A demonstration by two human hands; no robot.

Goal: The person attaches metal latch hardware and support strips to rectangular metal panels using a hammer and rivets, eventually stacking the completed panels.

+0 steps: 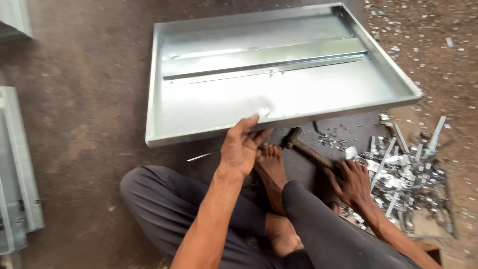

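From the head view I see the left hand at the near rim of the tray, a shallow galvanised sheet-metal pan lying on the floor. The left grip pinches that rim: the thumb lies over the top edge and the fingers curl beneath it. The near edge looks slightly raised off the floor, though I cannot confirm this.

The right hand is wrapped around the wooden handle of the hammer. That grip is pressed together on the handle near its butt end. The hammer head rests low, just beside the bare foot and just under the tray's near rim.

Key relation:
- The tray lies ahead of both hands, with its long axis running left to right across the view.
- A folded rib runs along the tray bottom, parallel to that axis.
- The hammer's long axis runs from the right hand up and left toward the rim, ending close to the left hand.
- The left hand is on the tray; the hammer head is near it but apart from it.

A pile of metal scraps lies right of the right hand. More sheet-metal channels lie at the left edge.
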